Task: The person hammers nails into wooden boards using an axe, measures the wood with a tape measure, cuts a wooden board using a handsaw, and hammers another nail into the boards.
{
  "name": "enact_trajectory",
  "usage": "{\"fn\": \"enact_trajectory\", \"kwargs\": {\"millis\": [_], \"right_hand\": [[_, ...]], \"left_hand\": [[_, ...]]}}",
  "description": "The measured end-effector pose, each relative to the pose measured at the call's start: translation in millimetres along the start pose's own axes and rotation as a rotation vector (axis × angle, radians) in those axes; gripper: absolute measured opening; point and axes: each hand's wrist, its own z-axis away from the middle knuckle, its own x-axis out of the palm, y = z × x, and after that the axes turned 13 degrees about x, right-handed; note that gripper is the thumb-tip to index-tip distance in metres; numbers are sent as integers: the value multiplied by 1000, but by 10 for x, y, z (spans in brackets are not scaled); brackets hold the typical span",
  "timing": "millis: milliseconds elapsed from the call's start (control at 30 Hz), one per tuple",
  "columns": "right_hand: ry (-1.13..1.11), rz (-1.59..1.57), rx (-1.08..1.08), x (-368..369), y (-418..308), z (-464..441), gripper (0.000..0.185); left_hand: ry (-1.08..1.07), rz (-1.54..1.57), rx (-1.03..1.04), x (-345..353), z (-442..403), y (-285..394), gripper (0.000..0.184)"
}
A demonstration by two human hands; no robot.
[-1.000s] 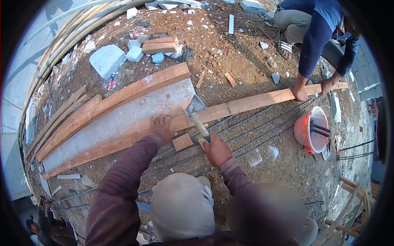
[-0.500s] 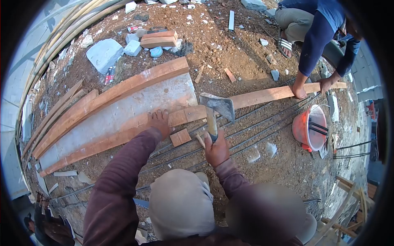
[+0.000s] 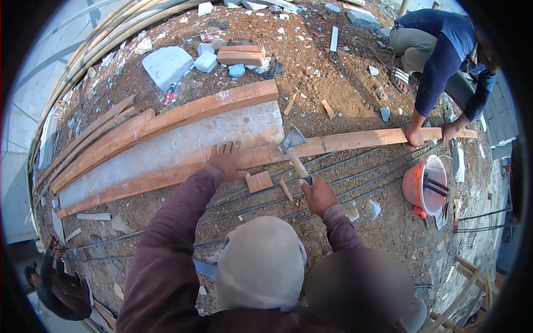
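My right hand (image 3: pixel 320 194) is closed around the wooden handle of a hatchet (image 3: pixel 293 140). Its broad metal head is at the edge of a long wooden beam (image 3: pixel 344 140), around a joint; whether it touches is hard to tell. My left hand (image 3: pixel 225 162) lies with fingers spread on the lower timber edge of a pale panel (image 3: pixel 233 125), left of the hatchet. A small wood block (image 3: pixel 259 181) lies just below that hand. At the beam's right end, another person's hands (image 3: pixel 414 135) grip the wood.
Several steel bars (image 3: pixel 355 191) run along the ground below the beam. An orange bucket (image 3: pixel 412 186) with dark tools stands at the right. White stone blocks (image 3: pixel 168 66) and short timber pieces (image 3: pixel 241 55) lie beyond the panel. Another person (image 3: pixel 64 283) is at lower left.
The hatchet head has turned and shifted slightly on the beam, its handle now slanting down to the right. My right hand has moved right. The whole view has shifted a little.
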Motion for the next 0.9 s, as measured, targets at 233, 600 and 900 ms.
{"fn": "enact_trajectory", "kwargs": {"millis": [233, 600, 900], "right_hand": [[106, 286, -22, -863, 1233, 113, 35], [-149, 656, -48, -1594, 1206, 716, 34], [-436, -903, -16, 844, -530, 300, 28]], "left_hand": [[366, 86, 30, 500, 742, -711, 93], [378, 156, 0, 518, 725, -912, 79], [557, 43, -585, 1058, 925, -1357, 76]]}}
